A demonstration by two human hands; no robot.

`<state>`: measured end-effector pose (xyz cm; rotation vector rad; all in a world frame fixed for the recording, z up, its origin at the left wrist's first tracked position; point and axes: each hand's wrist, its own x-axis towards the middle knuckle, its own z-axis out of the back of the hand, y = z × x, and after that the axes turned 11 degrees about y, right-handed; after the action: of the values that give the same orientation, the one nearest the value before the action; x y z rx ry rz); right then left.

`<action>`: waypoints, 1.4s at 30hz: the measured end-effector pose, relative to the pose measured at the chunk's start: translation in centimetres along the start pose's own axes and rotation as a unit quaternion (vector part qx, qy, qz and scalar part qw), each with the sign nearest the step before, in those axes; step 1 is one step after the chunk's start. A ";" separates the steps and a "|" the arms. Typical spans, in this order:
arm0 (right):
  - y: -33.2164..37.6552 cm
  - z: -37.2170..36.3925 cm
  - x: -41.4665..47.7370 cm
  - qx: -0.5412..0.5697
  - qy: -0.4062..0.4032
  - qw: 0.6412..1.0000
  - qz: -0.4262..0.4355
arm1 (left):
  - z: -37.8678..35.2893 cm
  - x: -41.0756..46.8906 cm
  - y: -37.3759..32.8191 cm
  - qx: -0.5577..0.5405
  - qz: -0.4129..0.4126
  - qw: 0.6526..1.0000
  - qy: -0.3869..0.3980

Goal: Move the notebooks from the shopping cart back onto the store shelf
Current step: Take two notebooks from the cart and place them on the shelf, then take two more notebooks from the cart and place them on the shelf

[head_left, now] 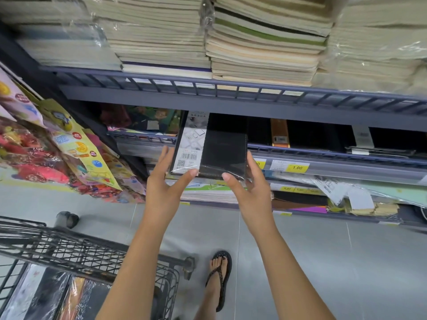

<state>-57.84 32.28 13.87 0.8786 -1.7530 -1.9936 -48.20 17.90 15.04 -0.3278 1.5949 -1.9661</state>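
Both hands, the left hand (164, 181) and the right hand (249, 188), hold in their grip the black wrapped notebook (212, 148) by its near edge, its long axis pointing away into the middle shelf (323, 155), above the cart (69, 248).

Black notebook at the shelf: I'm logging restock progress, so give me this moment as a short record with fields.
item: black notebook, plastic-wrapped, white barcode label on its left part
held by: left hand and right hand, one at each lower corner
position: far end pushed into the middle shelf, near end sticking out over its rail
neighbours: other dark notebooks to the right on that shelf
shopping cart: lower left, more wrapped notebooks inside
step status: placement not yet finished
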 end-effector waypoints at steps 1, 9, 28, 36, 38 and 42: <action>0.0 0.0 0.3 0.011 0.002 1.000 0.002 | -0.2 0.2 -0.3 -0.014 -0.012 1.000 0.008; -0.5 -0.8 1.9 0.050 -0.065 0.997 0.000 | -1.9 1.2 -0.2 -0.077 -0.011 0.995 -0.061; 2.6 -1.5 -5.5 -0.161 -0.089 0.981 -0.063 | -1.7 -6.8 -3.7 0.097 0.072 0.985 -0.125; 6.2 -2.9 -18.9 -0.505 0.019 0.861 -0.057 | 1.8 -19.8 -5.6 0.418 0.053 0.906 -0.044; 6.8 -3.8 -21.4 -0.554 0.044 0.829 -0.057 | 2.8 -22.6 -5.9 0.478 0.058 0.877 -0.008; 7.4 -6.3 -25.7 -0.607 0.103 0.786 -0.052 | 5.1 -27.1 -5.1 0.537 0.094 0.837 0.047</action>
<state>-35.55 42.18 26.53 0.6311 -0.0658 -2.3412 -25.24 29.95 25.71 0.3718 0.3369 -2.3729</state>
